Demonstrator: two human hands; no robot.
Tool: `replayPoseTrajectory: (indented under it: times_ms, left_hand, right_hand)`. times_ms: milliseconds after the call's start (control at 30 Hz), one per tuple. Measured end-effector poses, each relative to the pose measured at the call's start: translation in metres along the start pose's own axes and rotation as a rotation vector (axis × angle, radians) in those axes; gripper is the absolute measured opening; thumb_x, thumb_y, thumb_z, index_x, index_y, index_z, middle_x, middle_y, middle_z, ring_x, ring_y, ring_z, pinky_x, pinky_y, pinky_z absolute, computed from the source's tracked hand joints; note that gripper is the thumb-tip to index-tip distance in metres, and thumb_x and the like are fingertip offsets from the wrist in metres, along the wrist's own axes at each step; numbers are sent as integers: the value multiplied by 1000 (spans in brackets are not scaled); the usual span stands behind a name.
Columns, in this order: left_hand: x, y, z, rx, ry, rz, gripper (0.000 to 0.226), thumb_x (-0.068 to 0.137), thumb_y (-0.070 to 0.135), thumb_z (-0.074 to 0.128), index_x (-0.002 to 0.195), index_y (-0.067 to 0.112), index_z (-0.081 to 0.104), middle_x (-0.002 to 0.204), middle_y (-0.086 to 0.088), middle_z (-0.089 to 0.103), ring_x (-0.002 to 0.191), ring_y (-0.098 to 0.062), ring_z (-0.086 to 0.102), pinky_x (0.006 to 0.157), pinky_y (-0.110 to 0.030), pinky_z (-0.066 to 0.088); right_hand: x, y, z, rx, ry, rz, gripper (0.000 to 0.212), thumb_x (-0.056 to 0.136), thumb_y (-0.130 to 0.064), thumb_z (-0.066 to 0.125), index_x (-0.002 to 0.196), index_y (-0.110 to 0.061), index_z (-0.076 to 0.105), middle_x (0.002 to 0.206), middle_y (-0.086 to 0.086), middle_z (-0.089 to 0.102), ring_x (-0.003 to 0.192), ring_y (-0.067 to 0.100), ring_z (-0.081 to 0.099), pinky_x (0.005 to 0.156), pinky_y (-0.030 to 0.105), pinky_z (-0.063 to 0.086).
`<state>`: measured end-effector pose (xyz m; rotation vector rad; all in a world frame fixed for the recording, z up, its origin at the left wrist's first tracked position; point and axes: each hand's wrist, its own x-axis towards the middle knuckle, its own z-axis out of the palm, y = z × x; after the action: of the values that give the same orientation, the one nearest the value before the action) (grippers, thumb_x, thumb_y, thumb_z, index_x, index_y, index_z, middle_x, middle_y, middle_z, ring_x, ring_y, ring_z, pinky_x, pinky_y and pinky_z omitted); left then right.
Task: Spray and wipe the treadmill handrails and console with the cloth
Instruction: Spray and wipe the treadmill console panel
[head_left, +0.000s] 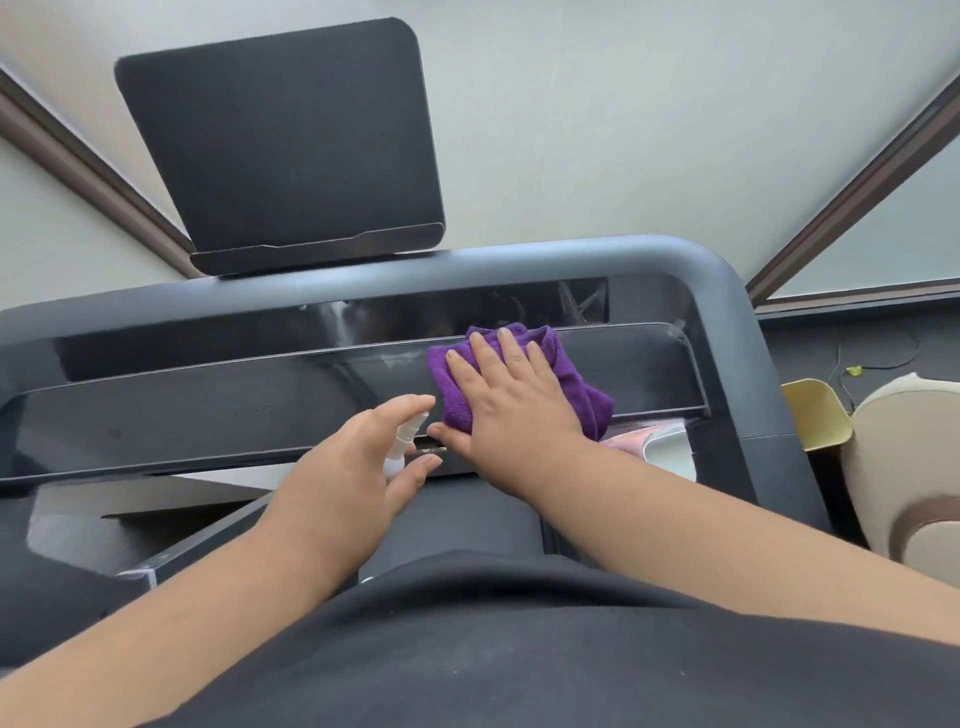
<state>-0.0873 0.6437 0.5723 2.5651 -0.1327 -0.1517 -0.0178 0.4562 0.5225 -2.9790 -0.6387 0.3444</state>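
A glossy black treadmill console spans the view, framed by a grey handrail bar. My right hand presses a purple cloth flat against the console, right of centre, with fingers spread straight. My left hand grips a small white spray bottle just left of the cloth, its nozzle pointing toward the console. Most of the bottle is hidden by my fingers.
A dark tablet holder stands above the handrail bar. A yellow bin and a beige seat sit on the floor at the right. Window frames run behind. A pale pink item lies under the console's right end.
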Motion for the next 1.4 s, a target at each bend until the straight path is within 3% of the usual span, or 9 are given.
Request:
replayPoseTrajectory:
  times_ms: [100,267,433,533,667,767,867,1133,1400]
  left_hand:
    - [-2,0,1,11,-2,-15,59,86,44,69,130,58,33,96,32,52,80,7,55,72,-13,38]
    - [-1,3,8,-29,-49,-36,56,87,48,65,129,62,31,97,33,54,76,8,57,72,-18,42]
    - [-1,0,11,-33,-30,-30,56,86,48,66,130,61,32,98,33,54,85,16,53,69,-6,34]
    - [-6,-6,9,-37,-20,-44,56,85,50,64,131,60,33,98,33,54,80,12,55,69,-11,37]
    - [-10,-12,8,-39,-6,-45,57,83,44,69,131,54,38,95,29,53,80,11,55,72,-22,41]
    - [-10,-14,7,-43,-16,-57,56,83,47,67,130,54,38,94,27,56,81,2,59,74,-26,44]
    - [-8,-12,7,-37,-17,-56,56,82,51,64,131,57,35,94,29,56,77,0,59,72,-25,44]
    - [-4,-14,6,-53,-18,-54,56,84,50,64,130,60,34,95,30,56,77,1,59,69,-21,41]
    - [-13,-28,5,-73,6,-87,55,83,52,62,130,60,34,97,28,57,86,11,55,71,-10,35]
  right_hand:
    - [-2,19,-3,3,15,27,92,83,-80,6,158,-27,11,166,4,10,152,32,2,121,52,3]
    - [-25,82,-8,2,43,239,88,84,-81,10,157,-32,16,166,-1,13,152,32,7,120,54,10]
    - [-37,98,-11,-10,32,366,89,84,-80,7,157,-30,18,166,1,13,150,38,9,120,54,13]
    - [-31,68,-10,-14,24,293,90,83,-78,5,157,-28,15,166,2,12,151,35,4,120,53,8]
    - [-16,5,0,-11,13,12,89,85,-77,11,157,-26,20,165,4,17,151,33,6,121,53,6]
    - [3,-2,-3,19,6,-64,85,88,-77,15,156,-26,22,165,3,18,152,31,6,121,52,8]
    - [6,26,-9,10,15,-35,85,86,-78,16,156,-30,20,165,-1,16,152,29,8,121,52,11]
    - [-33,104,-10,-15,39,298,85,84,-80,12,156,-34,20,165,-4,14,151,31,13,117,60,17]
    - [-6,27,0,-32,21,105,90,84,-82,8,157,-30,14,166,-1,9,152,31,1,119,55,8]
